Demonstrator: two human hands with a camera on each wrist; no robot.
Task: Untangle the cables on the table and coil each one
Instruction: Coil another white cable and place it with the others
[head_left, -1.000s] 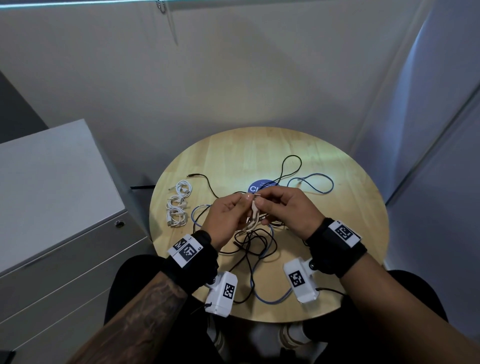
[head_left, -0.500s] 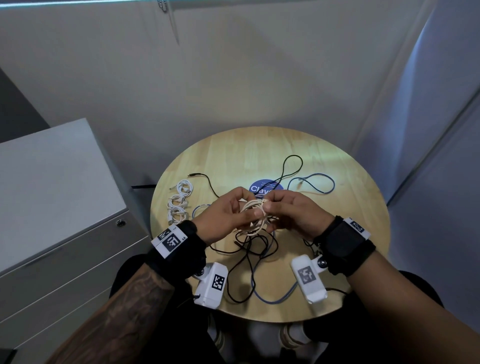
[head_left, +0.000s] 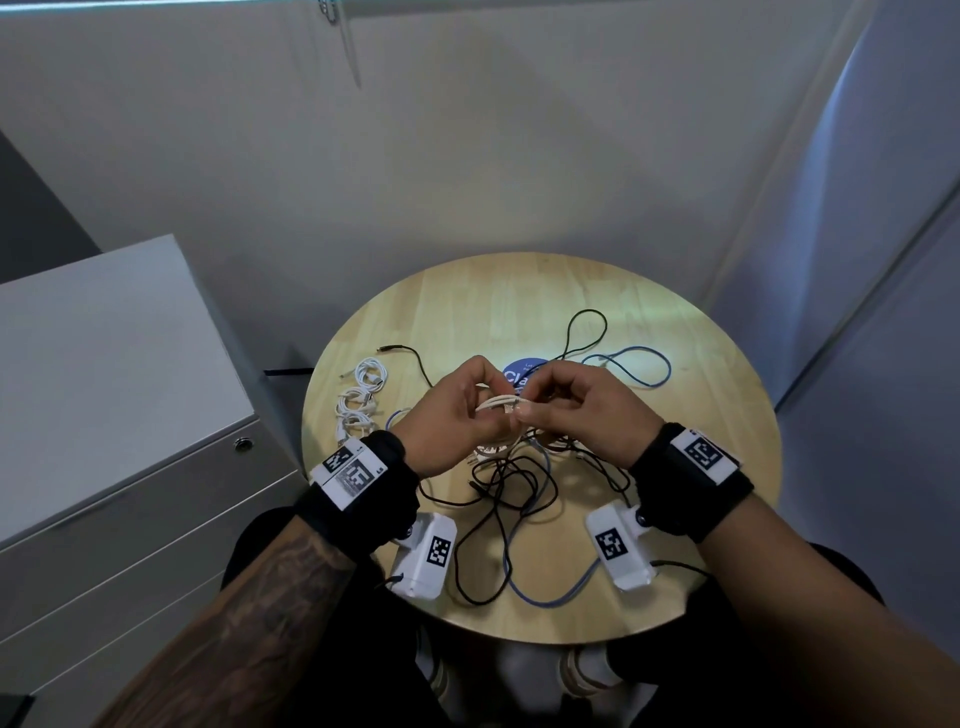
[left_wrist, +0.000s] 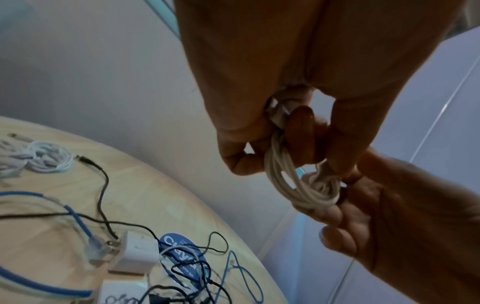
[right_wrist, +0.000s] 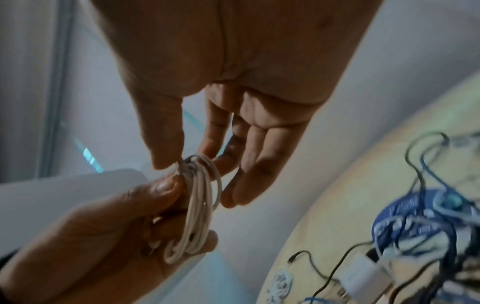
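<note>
Both hands are raised over the round wooden table (head_left: 519, 291) with a small white cable coil (head_left: 498, 404) between them. My left hand (head_left: 488, 400) grips one side of the coil (left_wrist: 293, 185), fingers curled round its loops. At the coil's other end (right_wrist: 198, 205), thumb and forefinger of my right hand (head_left: 535, 402) pinch the strands while the other fingers stay spread. A tangle of black and blue cables (head_left: 519, 488) lies beneath the hands. Three coiled white cables (head_left: 358, 400) sit at the table's left edge.
A white charger block (left_wrist: 137, 255) lies in the tangle beside a blue round sticker (head_left: 522, 371). Loose blue cable (head_left: 644, 366) and black cable (head_left: 587, 332) loop toward the far right. A grey cabinet (head_left: 104, 364) stands left of the table.
The white cable hung loose between the hands a second ago; it is now gathered into a tight small coil. Both wrists have spread outward and the hands have closed in on the coil.
</note>
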